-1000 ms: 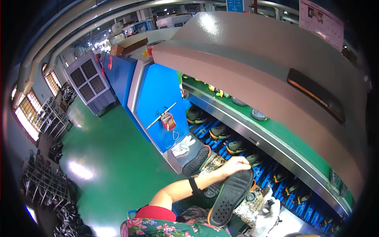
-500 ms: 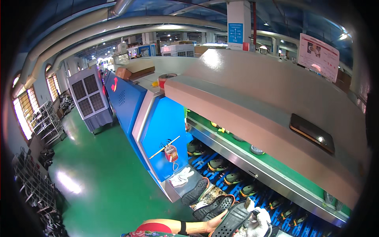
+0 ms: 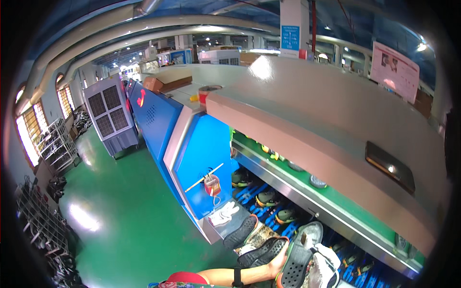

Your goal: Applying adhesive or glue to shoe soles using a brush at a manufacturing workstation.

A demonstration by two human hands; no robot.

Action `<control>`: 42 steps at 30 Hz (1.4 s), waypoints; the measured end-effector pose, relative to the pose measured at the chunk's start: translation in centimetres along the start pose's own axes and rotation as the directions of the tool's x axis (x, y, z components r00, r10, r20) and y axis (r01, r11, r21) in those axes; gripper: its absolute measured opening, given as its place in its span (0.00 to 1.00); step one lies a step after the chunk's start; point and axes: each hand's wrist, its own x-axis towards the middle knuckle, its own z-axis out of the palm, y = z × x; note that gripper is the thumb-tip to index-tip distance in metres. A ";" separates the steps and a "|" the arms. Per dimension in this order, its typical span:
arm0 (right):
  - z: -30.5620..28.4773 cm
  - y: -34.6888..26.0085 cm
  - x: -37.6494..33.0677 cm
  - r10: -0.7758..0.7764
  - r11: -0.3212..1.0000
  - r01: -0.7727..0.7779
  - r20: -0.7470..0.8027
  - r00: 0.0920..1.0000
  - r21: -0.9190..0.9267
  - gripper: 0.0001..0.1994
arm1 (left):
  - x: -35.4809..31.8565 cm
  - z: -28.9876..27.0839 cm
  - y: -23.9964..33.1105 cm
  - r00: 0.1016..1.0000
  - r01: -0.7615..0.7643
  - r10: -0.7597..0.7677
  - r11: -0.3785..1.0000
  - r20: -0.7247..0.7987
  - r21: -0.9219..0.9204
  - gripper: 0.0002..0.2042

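Note:
At the lower edge, my bare left hand (image 3: 277,263), with a dark band at its wrist, grips the side of a dark shoe sole (image 3: 294,265) with round holes and an orange-edged rim. The sole stands tilted, its far end rounded and grey. My right hand (image 3: 325,269), in a white glove, lies against the sole's right side with its fingers curled in. A small pale tip shows near those fingers; I cannot make out what it is. Left of my left hand, more dark soles (image 3: 261,253) and another single sole (image 3: 241,232) lie on a stained ledge (image 3: 263,235).
Blue conveyor racks (image 3: 249,192) carry several dark shoe parts beneath a green belt (image 3: 288,164). A white glove (image 3: 224,214) rests by the machine's blue side panel (image 3: 204,158), where a red cup (image 3: 212,185) hangs. A phone (image 3: 390,166) lies on the machine's cover.
Both hands have moved a little right with the sole, which is tipped up further so its rounded grey end now shows. The whole view has shifted slightly.

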 end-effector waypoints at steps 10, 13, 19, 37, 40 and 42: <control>-1.8 3.3 0.0 0.182 0.970 -0.208 -0.192 0.964 -0.128 0.08 | 1.1 5.1 0.5 0.925 -0.075 0.020 0.989 -0.379 -0.130 0.49; -2.5 4.9 0.2 -0.106 0.968 0.049 -0.222 0.969 -0.247 0.09 | 3.4 6.8 -0.3 0.733 -0.004 0.186 0.963 -0.655 0.268 0.45; -4.1 4.5 -1.1 -0.264 0.780 0.098 -0.183 0.947 -0.618 0.12 | 3.4 5.7 -2.3 0.812 0.040 0.109 0.970 -0.573 0.242 0.45; -2.9 4.9 -4.9 -0.330 0.709 0.120 -0.176 0.927 -0.695 0.18 | -0.7 0.6 -4.2 0.973 -0.108 0.124 0.990 -0.193 0.092 0.45; -1.8 5.1 -5.9 -0.294 0.758 0.087 -0.220 0.930 -0.646 0.18 | -2.1 0.0 -3.6 0.760 0.270 0.166 0.799 -0.628 0.537 0.51; -1.6 4.9 -6.9 -0.278 0.785 0.074 -0.243 0.929 -0.615 0.18 | -3.6 -1.6 -3.3 0.766 0.317 0.211 0.699 -0.608 0.641 0.50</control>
